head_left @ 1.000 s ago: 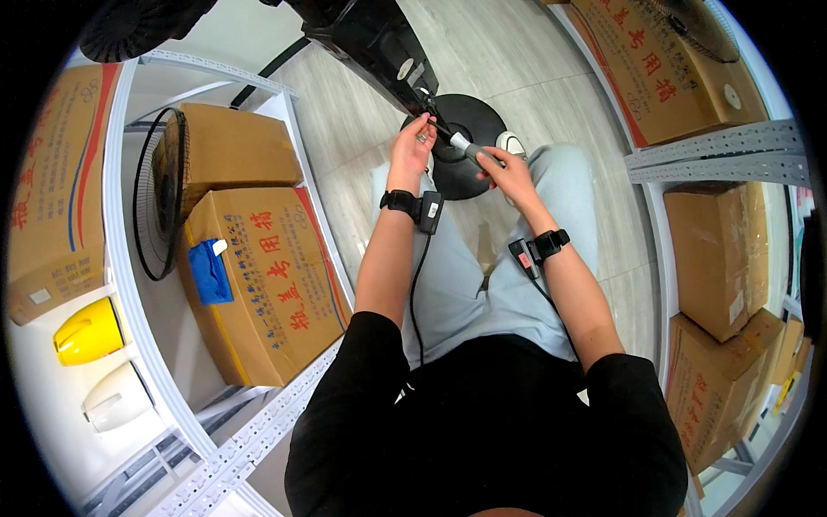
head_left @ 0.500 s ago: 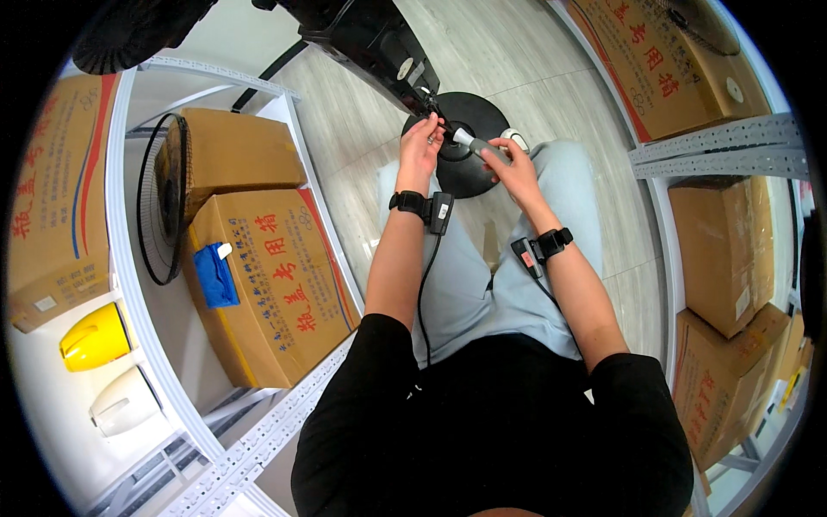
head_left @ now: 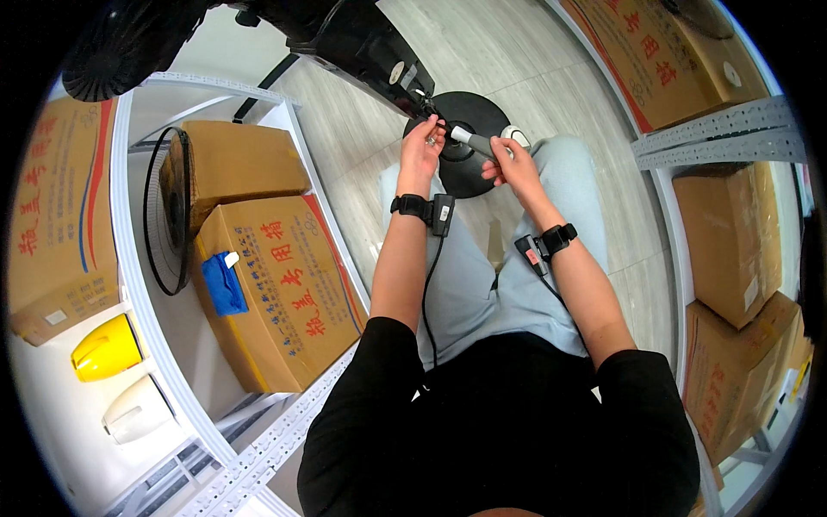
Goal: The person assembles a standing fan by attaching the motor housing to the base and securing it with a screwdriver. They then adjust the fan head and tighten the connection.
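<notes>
My right hand grips the rear end of a grey-handled tool with a white collar, perhaps a screwdriver. The tool's front end points left, toward my left hand. My left fingers are pinched together beside the lower end of a tall black appliance housing; what they hold is too small and dark to make out. Below both hands lies a round black base on the floor. A white rounded object sits at its right edge, partly behind my right hand.
My knees flank the work. On the left, a white metal shelf holds cardboard boxes, a round black fan grille, a blue cloth item, and yellow and white shells. More boxes stand right.
My right index finger, stretched along the tool before, is now drawn back, with the fingers gathered nearer the handle's rear end. My left hand stays almost where it was. The whole view has shifted slightly.
</notes>
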Motion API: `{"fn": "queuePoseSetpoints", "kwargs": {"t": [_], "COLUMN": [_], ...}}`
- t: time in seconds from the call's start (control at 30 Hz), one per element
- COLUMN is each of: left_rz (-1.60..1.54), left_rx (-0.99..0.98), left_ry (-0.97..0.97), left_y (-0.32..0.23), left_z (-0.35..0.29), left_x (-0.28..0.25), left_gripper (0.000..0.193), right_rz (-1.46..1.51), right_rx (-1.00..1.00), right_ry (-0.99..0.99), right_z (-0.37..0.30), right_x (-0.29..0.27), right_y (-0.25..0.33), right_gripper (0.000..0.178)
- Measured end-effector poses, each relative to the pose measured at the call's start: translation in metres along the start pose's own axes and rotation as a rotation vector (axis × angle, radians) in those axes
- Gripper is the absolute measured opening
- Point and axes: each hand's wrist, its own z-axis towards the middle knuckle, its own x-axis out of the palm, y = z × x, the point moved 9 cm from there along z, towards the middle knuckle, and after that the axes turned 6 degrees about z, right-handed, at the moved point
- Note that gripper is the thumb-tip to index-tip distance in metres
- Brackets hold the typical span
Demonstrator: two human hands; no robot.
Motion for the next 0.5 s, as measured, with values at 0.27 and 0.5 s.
{"fn": "queuePoseSetpoints", "kwargs": {"t": [0.27, 0.5], "left_rz": [0.076, -0.068], "left_rx": [0.030, -0.035], "left_ry": [0.033, 0.111], "left_y": [-0.003, 0.003], "left_z": [-0.001, -0.003], "left_x": [0.007, 0.021], "left_gripper": [0.017, 0.013], "right_rz": [-0.150, 0.045], "right_rx": [-0.394, 0.053], "right_ry": [-0.022, -0.006], "right_z": [-0.001, 0.002], "right_x": [0.000, -0.008], "right_y": [0.015, -0.005], "right_gripper": [0.040, 0.040]}}
